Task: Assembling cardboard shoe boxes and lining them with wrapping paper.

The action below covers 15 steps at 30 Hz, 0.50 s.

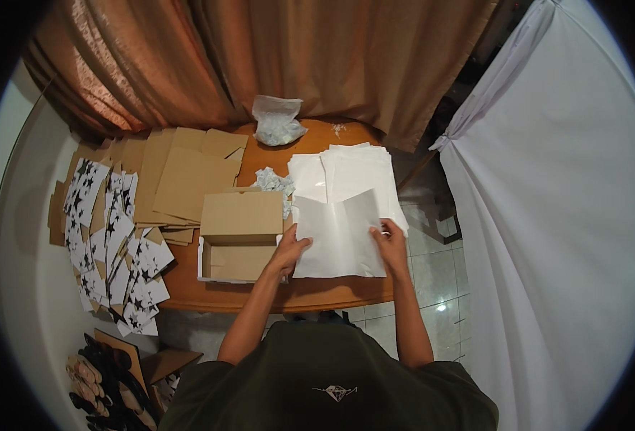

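Note:
Between my hands is a sheet of white paper (339, 241) with a crease down its middle, held up over the table's right part. My left hand (289, 251) grips its left edge, thumb on top. On the right edge, my right hand (391, 241) pinches the sheet with curled fingers. Behind it lies a stack of white paper sheets (360, 169), partly covered by the held one. Just left of my left hand stands an open cardboard box (242, 262), its brown lid (242, 213) raised at the back. The box's inside looks bare.
Crumpled pale paper (273, 181) lies behind the box. A clear plastic bag (278, 122) with pale contents sits at the back. Flat brown cardboard pieces (195, 172) and star-printed white pieces (109, 237) pile up at left. A brown curtain (296, 57) and white cloth (547, 215) border the table (210, 294).

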Available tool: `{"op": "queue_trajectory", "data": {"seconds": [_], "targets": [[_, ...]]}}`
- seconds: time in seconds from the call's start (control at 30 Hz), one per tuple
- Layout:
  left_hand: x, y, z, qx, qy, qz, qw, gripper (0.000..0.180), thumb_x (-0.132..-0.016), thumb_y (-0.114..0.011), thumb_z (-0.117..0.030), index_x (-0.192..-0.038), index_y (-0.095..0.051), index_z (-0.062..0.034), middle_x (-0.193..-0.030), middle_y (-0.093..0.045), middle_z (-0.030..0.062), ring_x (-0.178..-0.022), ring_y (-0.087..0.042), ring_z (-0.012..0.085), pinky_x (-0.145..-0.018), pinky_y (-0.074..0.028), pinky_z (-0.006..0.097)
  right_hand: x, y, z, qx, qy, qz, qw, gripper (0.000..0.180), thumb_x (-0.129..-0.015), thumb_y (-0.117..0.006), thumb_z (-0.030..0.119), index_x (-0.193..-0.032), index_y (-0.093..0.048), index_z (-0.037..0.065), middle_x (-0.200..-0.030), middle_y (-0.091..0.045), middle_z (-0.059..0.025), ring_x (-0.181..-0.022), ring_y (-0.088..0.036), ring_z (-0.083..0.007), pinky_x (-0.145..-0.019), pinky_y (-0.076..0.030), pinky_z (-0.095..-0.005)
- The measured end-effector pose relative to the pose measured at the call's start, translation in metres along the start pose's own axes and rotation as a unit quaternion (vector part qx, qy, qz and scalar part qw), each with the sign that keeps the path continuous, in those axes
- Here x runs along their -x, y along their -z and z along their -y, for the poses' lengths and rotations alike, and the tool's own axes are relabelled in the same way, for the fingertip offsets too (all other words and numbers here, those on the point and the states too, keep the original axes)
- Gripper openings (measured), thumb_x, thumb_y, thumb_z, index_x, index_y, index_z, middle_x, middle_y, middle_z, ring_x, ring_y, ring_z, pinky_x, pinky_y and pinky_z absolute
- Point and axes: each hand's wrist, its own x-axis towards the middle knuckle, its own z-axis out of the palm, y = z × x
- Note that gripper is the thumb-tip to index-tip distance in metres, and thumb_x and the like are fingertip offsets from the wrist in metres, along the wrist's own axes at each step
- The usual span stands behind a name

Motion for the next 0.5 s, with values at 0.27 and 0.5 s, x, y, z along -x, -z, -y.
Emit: {"op": "queue_trajectory", "data": {"seconds": [0.27,0.5], "targets": [[-0.018,-0.059,-0.001,0.042,0.109,0.065,0.991,0.064,-0.095,-0.068,-0.049,-0.136,-0.046,-0.0058,-0.113,-0.065,0.0095,-0.102,-0.064,0.0183,-0.077,-0.05,0.029,0.024,-0.036,0.017,0.063,0.082,0.073,0.992,0.037,-0.092,-0.072,0.021,-0.123,-0.065,0.001,-0.105,-0.071,-0.0137,-0.086,-0.069,-0.0209,-0.074,-0.056,-0.0327],[-0.039,-0.053,0.016,0.14,0.049,-0.015,0.989,0.026,-0.101,-0.06,-0.016,-0.122,-0.057,-0.0005,-0.114,-0.069,0.0099,-0.1,-0.07,0.0207,-0.089,-0.06,0.037,0.008,-0.005,0.017,0.072,0.065,0.11,0.989,0.04,-0.091,-0.075,0.02,-0.125,-0.064,0.003,-0.109,-0.071,-0.0167,-0.095,-0.069,-0.0262,-0.078,-0.055,-0.0365]]}}
